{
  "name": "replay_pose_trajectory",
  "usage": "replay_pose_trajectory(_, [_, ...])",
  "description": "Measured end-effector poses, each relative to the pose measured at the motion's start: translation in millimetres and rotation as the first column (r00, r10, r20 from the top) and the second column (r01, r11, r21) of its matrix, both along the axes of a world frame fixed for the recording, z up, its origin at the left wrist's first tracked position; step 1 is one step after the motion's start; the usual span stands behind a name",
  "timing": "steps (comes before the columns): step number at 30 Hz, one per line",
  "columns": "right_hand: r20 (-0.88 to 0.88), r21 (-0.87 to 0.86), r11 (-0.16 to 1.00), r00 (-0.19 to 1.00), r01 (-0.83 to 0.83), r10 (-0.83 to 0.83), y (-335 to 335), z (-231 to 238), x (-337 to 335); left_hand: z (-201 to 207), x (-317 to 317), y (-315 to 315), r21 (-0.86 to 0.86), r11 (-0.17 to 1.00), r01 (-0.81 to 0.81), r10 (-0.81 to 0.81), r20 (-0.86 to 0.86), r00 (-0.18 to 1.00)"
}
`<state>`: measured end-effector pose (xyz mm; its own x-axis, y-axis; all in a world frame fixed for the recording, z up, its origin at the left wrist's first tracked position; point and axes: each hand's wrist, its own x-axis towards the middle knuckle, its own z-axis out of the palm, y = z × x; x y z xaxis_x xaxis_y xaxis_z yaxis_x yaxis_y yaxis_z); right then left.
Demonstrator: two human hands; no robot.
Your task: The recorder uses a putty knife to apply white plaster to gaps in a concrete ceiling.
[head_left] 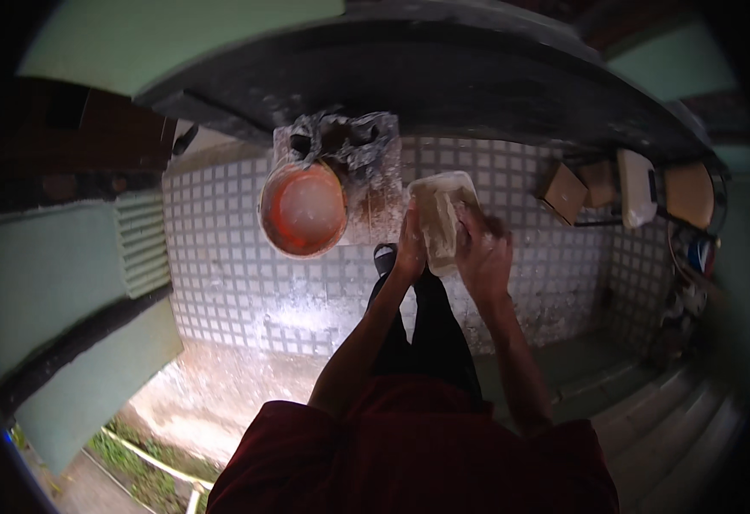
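Gripping with left fingers (412, 226) the left wall of a beige, rectangular, open-topped container (430, 206), smeared inside; bending right fingers (476, 230) over its right side, cannot tell whether gripping; holding it right of a round, orange bucket (286, 201).

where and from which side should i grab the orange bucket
Probably by the round rim of the orange bucket, with hands at the left and near edges, coming from the person's left: its mouth faces up, and those edges look unobstructed, while the grey cloth lies by its far right edge. No handle is discernible.
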<state>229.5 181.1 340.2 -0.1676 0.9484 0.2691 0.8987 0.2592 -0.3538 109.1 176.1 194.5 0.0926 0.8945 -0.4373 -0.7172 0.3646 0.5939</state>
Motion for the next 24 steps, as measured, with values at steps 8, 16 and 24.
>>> replay_pose_trajectory(8, [-0.064, -0.111, 0.967, 0.969, 0.23, -0.238, -59, 79, 49, 120, 61, 10, -0.012, 0.94, 0.34, -0.34, -0.043, 0.939])
replay_pose_trajectory(16, [-0.148, -0.037, 0.811, 0.799, 0.584, -0.583, -99, 153, 158, 176, 169, -8, 0.121, 0.826, 0.551, -0.55, -0.041, 0.834])
replay_pose_trajectory(24, [-0.195, -0.034, 0.686, 0.668, 0.727, -0.718, -143, 149, 266, 177, 272, -39, 0.248, 0.69, 0.68, -0.66, -0.17, 0.732])
